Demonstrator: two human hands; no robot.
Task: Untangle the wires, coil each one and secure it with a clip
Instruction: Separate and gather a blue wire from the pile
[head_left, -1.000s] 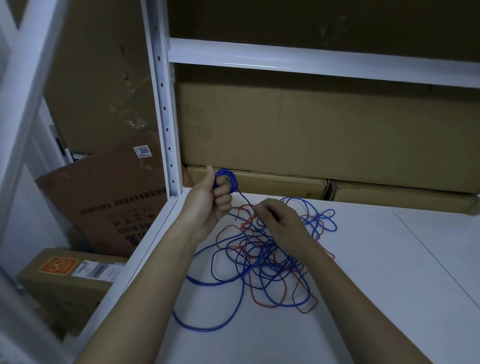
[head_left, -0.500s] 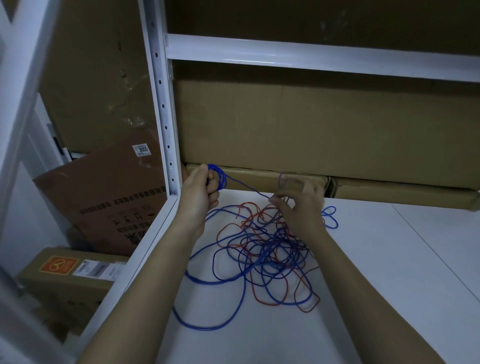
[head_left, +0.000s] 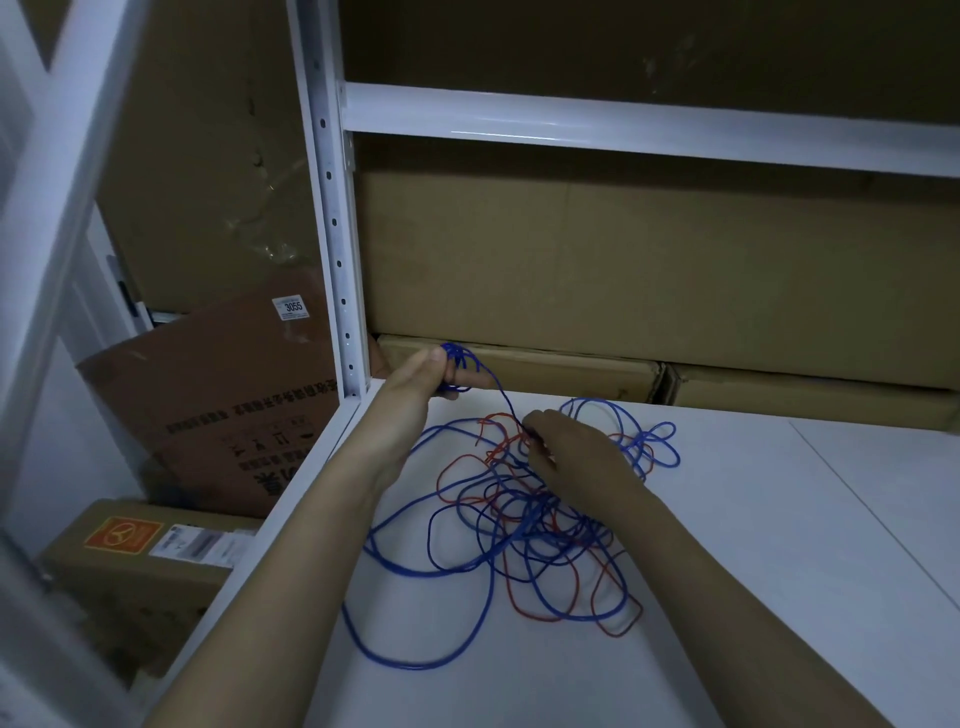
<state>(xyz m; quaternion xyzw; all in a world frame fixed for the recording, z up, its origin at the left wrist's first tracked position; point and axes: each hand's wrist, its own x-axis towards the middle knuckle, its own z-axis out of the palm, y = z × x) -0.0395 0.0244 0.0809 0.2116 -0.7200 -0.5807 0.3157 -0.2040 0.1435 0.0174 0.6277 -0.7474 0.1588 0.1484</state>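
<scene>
Head view: right hand (head_left: 576, 457) dropped back onto tangle (head_left: 524, 519).

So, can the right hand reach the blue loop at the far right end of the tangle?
Probably yes: the right hand is beside that blue loop, which lies exposed on the white shelf.

Both forearms are bare from where they enter at the lower edge up to the wrists, with no sleeve cuff showing. The left hand (head_left: 415, 384) and right hand (head_left: 576, 457) wear no glove, ring, watch or band. The dim light hides any finer detail.
</scene>
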